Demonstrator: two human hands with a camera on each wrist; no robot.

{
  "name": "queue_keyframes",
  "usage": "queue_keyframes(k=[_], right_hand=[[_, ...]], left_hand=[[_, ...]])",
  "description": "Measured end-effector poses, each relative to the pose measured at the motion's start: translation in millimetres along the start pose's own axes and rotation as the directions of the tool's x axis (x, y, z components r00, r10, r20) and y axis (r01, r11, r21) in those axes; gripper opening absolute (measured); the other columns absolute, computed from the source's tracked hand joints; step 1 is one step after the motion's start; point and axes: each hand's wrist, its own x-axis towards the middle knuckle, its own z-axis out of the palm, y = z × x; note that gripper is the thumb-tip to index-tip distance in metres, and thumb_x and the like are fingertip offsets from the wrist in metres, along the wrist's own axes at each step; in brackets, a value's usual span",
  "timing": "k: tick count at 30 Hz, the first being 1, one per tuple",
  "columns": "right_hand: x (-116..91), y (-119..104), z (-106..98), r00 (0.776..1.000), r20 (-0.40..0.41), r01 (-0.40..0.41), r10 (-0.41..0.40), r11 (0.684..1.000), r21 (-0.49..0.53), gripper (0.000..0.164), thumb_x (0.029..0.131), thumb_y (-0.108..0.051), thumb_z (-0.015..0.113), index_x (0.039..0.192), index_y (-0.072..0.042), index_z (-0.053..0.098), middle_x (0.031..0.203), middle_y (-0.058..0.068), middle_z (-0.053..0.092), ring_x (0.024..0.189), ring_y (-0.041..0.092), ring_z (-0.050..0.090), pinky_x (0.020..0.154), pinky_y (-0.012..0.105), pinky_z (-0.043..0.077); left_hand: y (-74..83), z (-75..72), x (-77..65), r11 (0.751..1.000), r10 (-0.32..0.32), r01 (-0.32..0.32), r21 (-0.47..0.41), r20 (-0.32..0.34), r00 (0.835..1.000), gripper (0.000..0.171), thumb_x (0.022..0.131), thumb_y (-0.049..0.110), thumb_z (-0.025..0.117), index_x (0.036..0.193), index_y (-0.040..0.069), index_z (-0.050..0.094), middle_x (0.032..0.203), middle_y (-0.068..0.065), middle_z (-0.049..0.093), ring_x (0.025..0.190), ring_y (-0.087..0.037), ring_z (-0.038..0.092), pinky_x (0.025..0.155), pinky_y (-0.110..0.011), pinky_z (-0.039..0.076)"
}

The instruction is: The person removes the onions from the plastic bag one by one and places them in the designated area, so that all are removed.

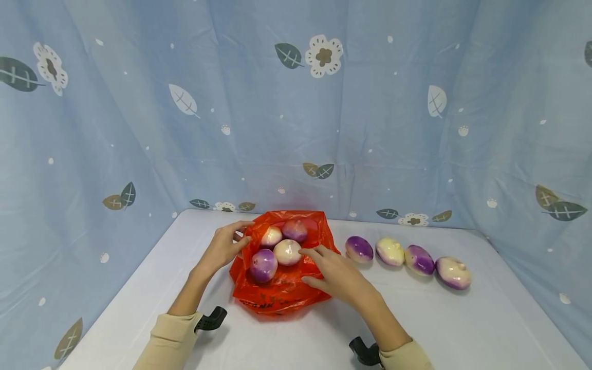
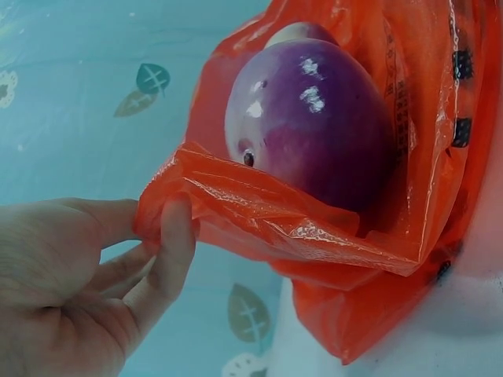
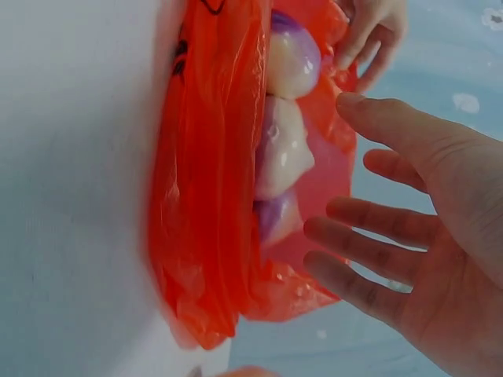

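A red plastic bag (image 1: 277, 303) stands on the table with its mouth spread wide. Inside it lie several glossy purple-and-white turnips, among them a pale one (image 1: 287, 252) in the middle and a purple one (image 1: 263, 265) at the near left. At the bag's left rim my left hand (image 1: 223, 246) pinches the plastic between thumb and fingers; the left wrist view shows the folded edge there. Over the right side of the bag, my right hand (image 1: 336, 273) has its fingers spread and holds nothing. Its fingertips come close to the pale turnip in the head view.
To the right of the bag, several more turnips lie in a row on the white table (image 1: 485, 329), from a purple one (image 1: 359, 250) to a pale one (image 1: 454, 273) at the far end. A blue patterned curtain (image 1: 277, 128) hangs behind and along the sides.
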Motion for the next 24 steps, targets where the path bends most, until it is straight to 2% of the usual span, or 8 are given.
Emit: queue_keyframes(k=[6, 16, 24], right_hand=[[6, -1, 8, 0.999, 0.030, -0.016, 0.015, 0.999, 0.044, 0.062, 0.088, -0.044, 0.071, 0.141, -0.021, 0.051, 0.131, 0.007, 0.060, 0.115, 0.025, 0.064, 0.096, 0.047, 0.055], [21, 3, 18, 0.998, 0.032, -0.047, 0.045, 0.997, 0.064, 0.061, 0.088, -0.043, 0.071, 0.141, -0.023, 0.050, 0.131, 0.006, 0.059, 0.115, 0.025, 0.063, 0.096, 0.047, 0.055], [38, -1, 19, 0.999, -0.018, -0.047, 0.049, 0.995, 0.085, 0.058, 0.087, -0.041, 0.072, 0.138, -0.023, 0.052, 0.129, 0.006, 0.058, 0.113, 0.026, 0.063, 0.090, 0.051, 0.057]], left_hand=[[0.2, 0.5, 0.8, 1.000, 0.011, -0.011, -0.007, -0.003, 1.000, 0.041, 0.091, 0.002, 0.065, 0.132, 0.006, 0.060, 0.110, -0.022, 0.066, 0.077, -0.022, 0.070, 0.054, -0.026, 0.059], [1.0, 0.3, 1.0, 1.000, 0.012, -0.013, -0.010, -0.004, 1.000, 0.041, 0.091, 0.001, 0.065, 0.131, 0.006, 0.060, 0.110, -0.022, 0.066, 0.076, -0.021, 0.070, 0.054, -0.026, 0.059], [1.0, 0.6, 1.4, 1.000, 0.015, -0.015, -0.012, -0.010, 1.000, 0.041, 0.091, 0.002, 0.066, 0.131, 0.006, 0.060, 0.109, -0.022, 0.067, 0.077, -0.023, 0.071, 0.053, -0.024, 0.058]])
